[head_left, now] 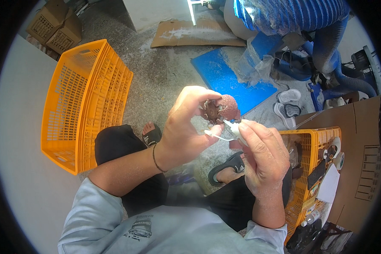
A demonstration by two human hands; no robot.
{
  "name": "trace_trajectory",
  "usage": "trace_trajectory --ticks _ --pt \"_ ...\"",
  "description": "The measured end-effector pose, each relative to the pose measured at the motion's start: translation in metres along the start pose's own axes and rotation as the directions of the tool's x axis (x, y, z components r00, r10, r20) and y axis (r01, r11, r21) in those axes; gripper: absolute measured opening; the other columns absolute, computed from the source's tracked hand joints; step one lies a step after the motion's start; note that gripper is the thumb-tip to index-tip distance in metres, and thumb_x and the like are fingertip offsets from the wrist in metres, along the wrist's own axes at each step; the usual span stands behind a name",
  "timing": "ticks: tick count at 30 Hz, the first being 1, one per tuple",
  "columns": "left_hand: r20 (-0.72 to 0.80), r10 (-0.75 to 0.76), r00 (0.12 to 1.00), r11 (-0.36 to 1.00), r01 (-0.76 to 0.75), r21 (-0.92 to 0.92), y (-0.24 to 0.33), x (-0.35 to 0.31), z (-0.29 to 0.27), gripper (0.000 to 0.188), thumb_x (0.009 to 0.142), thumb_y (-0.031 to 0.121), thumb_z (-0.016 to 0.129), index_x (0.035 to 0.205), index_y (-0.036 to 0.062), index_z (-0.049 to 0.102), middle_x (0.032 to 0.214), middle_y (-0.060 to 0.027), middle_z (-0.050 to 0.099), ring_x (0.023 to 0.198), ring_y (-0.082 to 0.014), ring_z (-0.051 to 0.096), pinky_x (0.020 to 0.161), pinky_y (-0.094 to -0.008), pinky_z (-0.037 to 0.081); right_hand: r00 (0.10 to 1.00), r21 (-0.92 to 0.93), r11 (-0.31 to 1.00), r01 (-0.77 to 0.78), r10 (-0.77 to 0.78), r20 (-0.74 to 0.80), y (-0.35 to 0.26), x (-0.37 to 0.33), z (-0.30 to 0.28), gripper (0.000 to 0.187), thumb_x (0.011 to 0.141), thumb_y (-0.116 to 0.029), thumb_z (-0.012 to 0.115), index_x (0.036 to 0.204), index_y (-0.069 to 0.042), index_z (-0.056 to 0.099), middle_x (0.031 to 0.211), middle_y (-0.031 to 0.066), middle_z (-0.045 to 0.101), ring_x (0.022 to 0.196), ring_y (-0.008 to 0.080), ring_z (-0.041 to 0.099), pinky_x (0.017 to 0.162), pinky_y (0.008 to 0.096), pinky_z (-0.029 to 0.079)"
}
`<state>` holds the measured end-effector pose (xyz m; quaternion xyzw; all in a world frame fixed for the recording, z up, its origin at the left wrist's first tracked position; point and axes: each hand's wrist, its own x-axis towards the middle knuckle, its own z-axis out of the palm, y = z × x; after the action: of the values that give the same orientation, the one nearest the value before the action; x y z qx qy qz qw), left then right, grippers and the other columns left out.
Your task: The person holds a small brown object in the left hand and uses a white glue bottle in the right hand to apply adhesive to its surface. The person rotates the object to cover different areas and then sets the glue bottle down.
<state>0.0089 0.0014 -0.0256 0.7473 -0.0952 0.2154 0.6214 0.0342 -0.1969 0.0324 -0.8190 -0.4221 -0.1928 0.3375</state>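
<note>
My left hand [180,133] grips a reddish-brown, rough-surfaced rounded piece [229,106] between thumb and fingers. Its hollow, darker side faces left, with ragged pale bits along the edge; I cannot tell its exact kind. In my right hand [264,158] is a small white squeeze bottle [236,130], pinched between thumb and fingers. The bottle's thin nozzle points up and left, at or very close to the lower edge of the brown piece. A white strap with a loop hangs from the bottle near my left thumb. My fingers hide most of the bottle's body.
Stacked yellow crates [117,91] stand at the left. Another yellow crate [302,182] at the right bears tape rolls and papers. A blue board [224,80] lies on the floor ahead, beside blue ribbed hoses [326,51] and light-coloured shoes [288,96]. Cardboard [199,36] lies farther back.
</note>
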Motion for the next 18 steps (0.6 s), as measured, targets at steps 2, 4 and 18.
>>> trace_trajectory --ticks 2,4,18 --pt "-0.045 0.033 0.998 0.999 -0.032 0.026 -0.0013 0.0014 0.0025 0.057 0.072 -0.005 0.078 0.125 0.0045 0.059 0.115 -0.0117 0.057 0.103 -0.0216 0.064 0.083 -0.0317 0.058 1.0 0.002 1.0 -0.007 0.007 0.004 -0.0009 -0.0001 -0.0014 0.046 0.069 0.009 0.07 0.114 0.002 0.071 0.108 0.0177 0.07 0.083 0.0304 0.066 0.071 0.0366 0.055" --pt "-0.043 0.04 0.998 0.999 -0.039 0.009 -0.0017 0.0016 0.0024 0.057 0.073 -0.005 0.078 0.126 0.0043 0.059 0.116 -0.012 0.057 0.103 -0.0214 0.064 0.083 -0.0316 0.058 0.999 0.014 0.999 -0.052 0.052 0.005 -0.0025 -0.0005 -0.0021 0.05 0.066 0.01 0.075 0.115 0.0 0.071 0.109 0.0171 0.072 0.088 0.0306 0.068 0.075 0.036 0.055" --pt "-0.041 0.031 0.999 0.999 -0.031 -0.019 -0.0036 -0.0002 0.0039 0.058 0.074 -0.005 0.077 0.128 0.0044 0.058 0.118 -0.013 0.056 0.105 -0.0224 0.063 0.084 -0.0323 0.058 0.999 -0.015 0.999 -0.031 0.031 0.007 -0.0033 -0.0013 -0.0019 0.047 0.068 0.01 0.074 0.114 0.001 0.071 0.108 0.0168 0.072 0.088 0.0305 0.068 0.075 0.0362 0.055"
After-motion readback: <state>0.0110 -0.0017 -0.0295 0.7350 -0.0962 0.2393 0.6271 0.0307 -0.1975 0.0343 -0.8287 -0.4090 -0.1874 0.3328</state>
